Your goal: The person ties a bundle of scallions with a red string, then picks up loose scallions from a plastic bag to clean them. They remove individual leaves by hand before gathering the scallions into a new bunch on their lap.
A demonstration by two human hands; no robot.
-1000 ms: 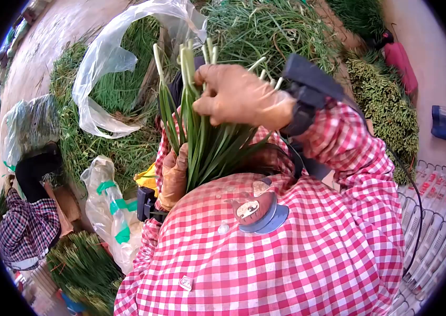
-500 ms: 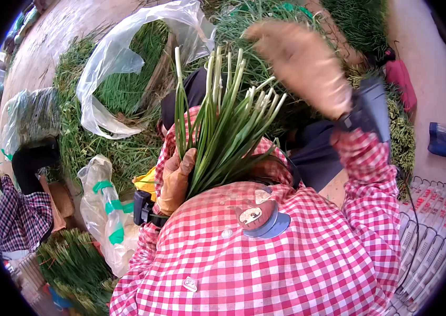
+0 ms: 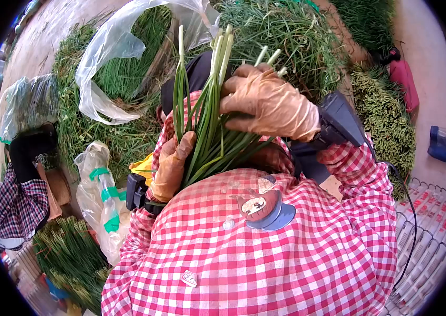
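Observation:
My left hand (image 3: 173,163), in a worn tan glove, is closed around the lower leafy part of a bunch of green onions (image 3: 210,113). Their white ends point up and away from me. From the right, my gloved right hand (image 3: 265,102) reaches across the bunch with its fingers curled over the right-hand stalks. Several pale ends stick out behind that hand. The palm and the stalks beneath it are hidden. The bunch rests against the front of my checked shirt (image 3: 265,263).
Loose greens (image 3: 291,39) lie heaped ahead of me. A clear plastic sheet (image 3: 110,50) curves over greens at the upper left. A plastic bag with green tape (image 3: 96,179) is left of me. Another person's checked sleeve (image 3: 17,208) shows at far left. Wire-edged racks (image 3: 428,226) stand at right.
My right hand has come down and left from its raised, blurred position onto the right side of the bunch. My left hand keeps its hold, nearly unmoved.

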